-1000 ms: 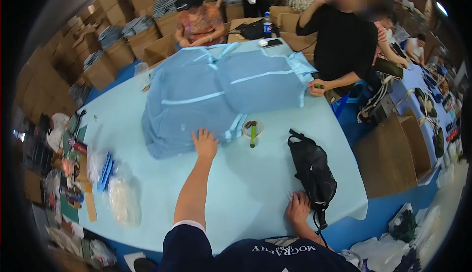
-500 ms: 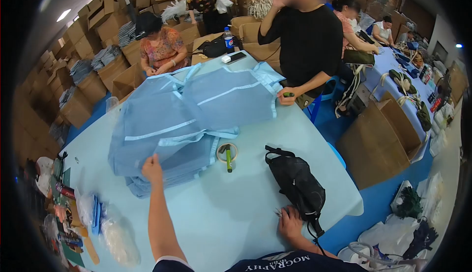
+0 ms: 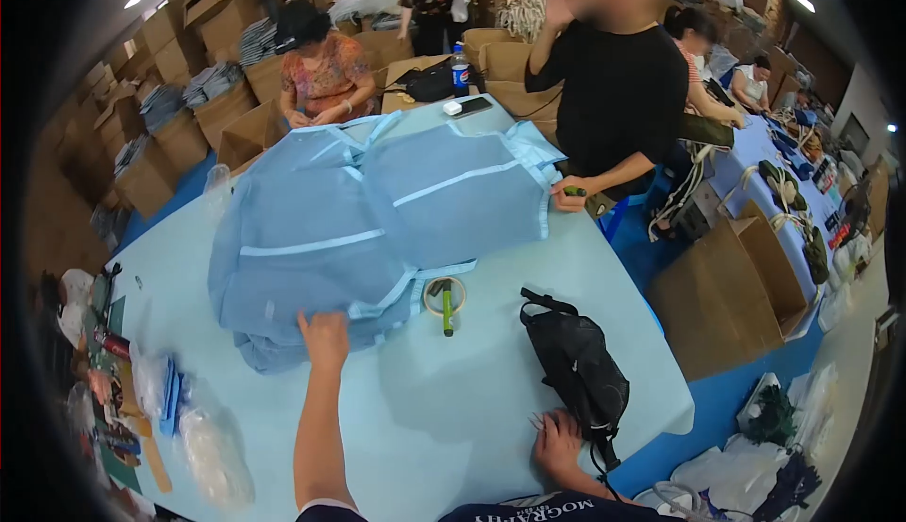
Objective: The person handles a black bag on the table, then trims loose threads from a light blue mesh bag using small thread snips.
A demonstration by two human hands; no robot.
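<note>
Sheer blue mesh pieces with light blue trim [image 3: 321, 247] lie layered on the table. My left hand [image 3: 324, 337] rests on their near edge, index finger stretched out over the mesh. My right hand [image 3: 559, 442] lies on the table beside a black bag [image 3: 578, 357], its fingers curled. Thin dark tips show at those fingers; what they belong to is hidden. Between my hands and the far people are a roll of tape [image 3: 459, 292] and a green marker [image 3: 447, 310]. Across the table, another person's hand [image 3: 570, 193] holds a green marker at the mesh's right edge.
The pale table [image 3: 453, 418] carries plastic bags [image 3: 212, 456] at left, plus a phone [image 3: 472, 105] and a bottle [image 3: 460, 74] at the far end. A large open carton [image 3: 722, 295] stands on the floor at right. Several people and stacked cartons are behind.
The raised near flap of mesh now lies flatter. My left hand has gone from pinching its edge to lying on it, slightly right and nearer. My right hand stays by the bag.
</note>
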